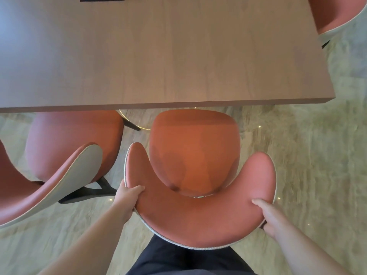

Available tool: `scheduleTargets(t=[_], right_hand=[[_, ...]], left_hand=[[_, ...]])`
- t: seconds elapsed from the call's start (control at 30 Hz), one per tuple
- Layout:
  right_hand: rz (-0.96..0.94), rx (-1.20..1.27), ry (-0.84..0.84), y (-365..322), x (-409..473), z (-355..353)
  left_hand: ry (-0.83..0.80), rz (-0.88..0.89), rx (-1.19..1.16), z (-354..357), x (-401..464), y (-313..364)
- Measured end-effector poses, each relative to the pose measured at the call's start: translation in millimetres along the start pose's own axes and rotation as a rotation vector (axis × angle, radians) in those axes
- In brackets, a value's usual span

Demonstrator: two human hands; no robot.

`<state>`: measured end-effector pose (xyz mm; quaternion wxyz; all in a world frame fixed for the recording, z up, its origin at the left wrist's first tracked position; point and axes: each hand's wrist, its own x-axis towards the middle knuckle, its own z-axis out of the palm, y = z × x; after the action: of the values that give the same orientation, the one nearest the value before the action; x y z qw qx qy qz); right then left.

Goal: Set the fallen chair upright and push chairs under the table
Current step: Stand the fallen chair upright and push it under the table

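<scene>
Gripping curved fabric chair (194, 219) backrest w/ both hands, L (127, 197), R (272, 219), wood-grain table (158, 56), seat prob. upholstered.

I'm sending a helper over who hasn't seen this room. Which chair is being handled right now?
Find the wooden table; along its near edge stand two terracotta chairs. It is the right-hand chair, gripped on its curved backrest by the left hand and right hand; the neighbouring chair is untouched.

A chair (193, 155) stands between both hands, left hand (128, 197) and right hand (272, 217) on its backrest; the table (158, 52) lies beyond, another chair (65, 151) left.
</scene>
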<state>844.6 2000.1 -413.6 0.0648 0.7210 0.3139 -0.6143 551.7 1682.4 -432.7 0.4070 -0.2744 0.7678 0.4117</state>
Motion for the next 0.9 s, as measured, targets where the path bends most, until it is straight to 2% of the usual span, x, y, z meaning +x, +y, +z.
scheduleTargets(t=[0.13, 0.4, 0.9], right_hand=[[-0.081, 0.023, 0.073, 1, -1, 3], [-0.213, 0.039, 0.091, -38, -13, 14], [-0.395, -0.016, 0.04, -105, -4, 45]], left_hand=[[0.011, 0.06, -0.023, -2, -2, 1], [0.032, 0.176, -0.01, -9, -10, 45], [0.072, 0.189, -0.034, -9, -1, 91]])
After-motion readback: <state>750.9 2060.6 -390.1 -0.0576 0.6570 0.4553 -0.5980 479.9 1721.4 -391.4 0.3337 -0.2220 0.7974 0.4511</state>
